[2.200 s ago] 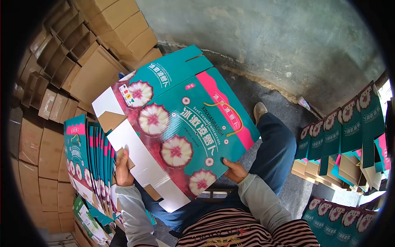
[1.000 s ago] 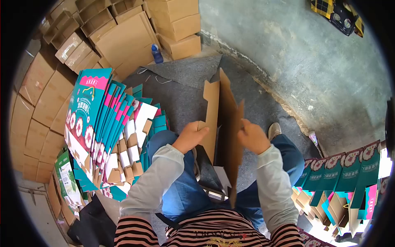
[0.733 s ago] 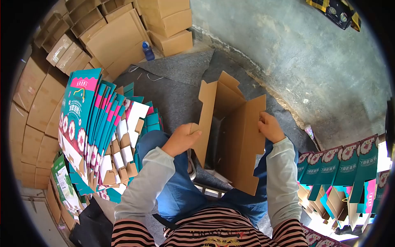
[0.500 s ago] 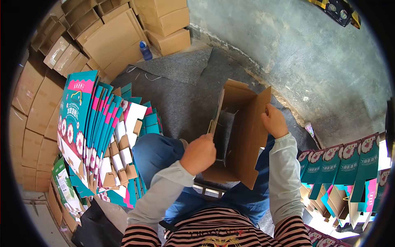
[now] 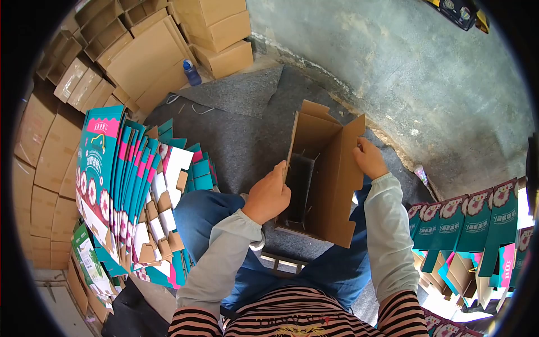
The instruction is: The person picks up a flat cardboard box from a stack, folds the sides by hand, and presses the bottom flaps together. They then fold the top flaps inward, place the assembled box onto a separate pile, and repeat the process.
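A brown cardboard box (image 5: 332, 180) stands between my knees with its top open, showing a bare cardboard inside and a dark area at the bottom. My left hand (image 5: 268, 192) grips the box's left wall, fingers closed at the edge. On the other side, my right hand (image 5: 370, 159) pinches the edge of the right wall near its upper corner. The outer faces of the box are mostly hidden from view.
Folded teal and pink printed cartons (image 5: 100, 163) stack at the left. More teal cartons (image 5: 474, 222) stand at the right. Brown boxes (image 5: 224, 59) and a blue bottle (image 5: 191, 73) are at the back left, beside a grey wall (image 5: 393, 62). A metal bar (image 5: 283, 264) lies between my legs.
The left wall of the box has swung slightly outward with my left hand, which moved left and up. My right hand shifted slightly left, still at the right wall.
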### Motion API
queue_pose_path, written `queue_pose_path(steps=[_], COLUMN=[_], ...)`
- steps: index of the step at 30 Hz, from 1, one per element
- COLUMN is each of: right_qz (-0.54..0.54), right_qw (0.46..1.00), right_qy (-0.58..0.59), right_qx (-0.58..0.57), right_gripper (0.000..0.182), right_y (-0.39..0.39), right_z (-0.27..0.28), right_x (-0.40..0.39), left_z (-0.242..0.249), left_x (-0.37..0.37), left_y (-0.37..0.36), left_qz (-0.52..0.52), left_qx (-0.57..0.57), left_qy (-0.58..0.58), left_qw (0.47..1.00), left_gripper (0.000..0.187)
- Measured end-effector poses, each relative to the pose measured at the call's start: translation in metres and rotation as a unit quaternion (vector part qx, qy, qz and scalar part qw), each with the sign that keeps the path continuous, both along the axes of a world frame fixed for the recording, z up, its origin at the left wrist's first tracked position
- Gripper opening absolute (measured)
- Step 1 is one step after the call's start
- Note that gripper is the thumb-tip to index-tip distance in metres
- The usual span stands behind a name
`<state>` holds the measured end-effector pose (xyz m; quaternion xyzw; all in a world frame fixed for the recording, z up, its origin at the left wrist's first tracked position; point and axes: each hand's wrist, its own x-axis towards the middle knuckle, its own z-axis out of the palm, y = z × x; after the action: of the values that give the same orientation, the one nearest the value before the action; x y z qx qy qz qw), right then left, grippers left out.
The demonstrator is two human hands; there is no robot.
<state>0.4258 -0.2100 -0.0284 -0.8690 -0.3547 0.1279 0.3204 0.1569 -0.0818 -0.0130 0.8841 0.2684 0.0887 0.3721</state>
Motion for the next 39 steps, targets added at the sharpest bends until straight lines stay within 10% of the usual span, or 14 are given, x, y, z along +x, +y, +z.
queue_pose_path(steps=[31, 39], right_qz=[0.070, 0.092], right_qw=[0.983, 0.982], right_qy=[-0.139, -0.151], right_qx=[0.102, 0.068], right_gripper=[0.044, 0.049], right_y=[0.043, 0.044], right_z=[-0.018, -0.024], right_x=[-0.046, -0.047], left_z=[-0.019, -0.027], left_x=[0.015, 0.008], left_y=[-0.012, -0.012], left_qz=[-0.111, 0.000], left_qx=[0.148, 0.041], left_qy=[-0.019, -0.098], left_qw=[0.983, 0.994], left_gripper=[0.082, 0.073])
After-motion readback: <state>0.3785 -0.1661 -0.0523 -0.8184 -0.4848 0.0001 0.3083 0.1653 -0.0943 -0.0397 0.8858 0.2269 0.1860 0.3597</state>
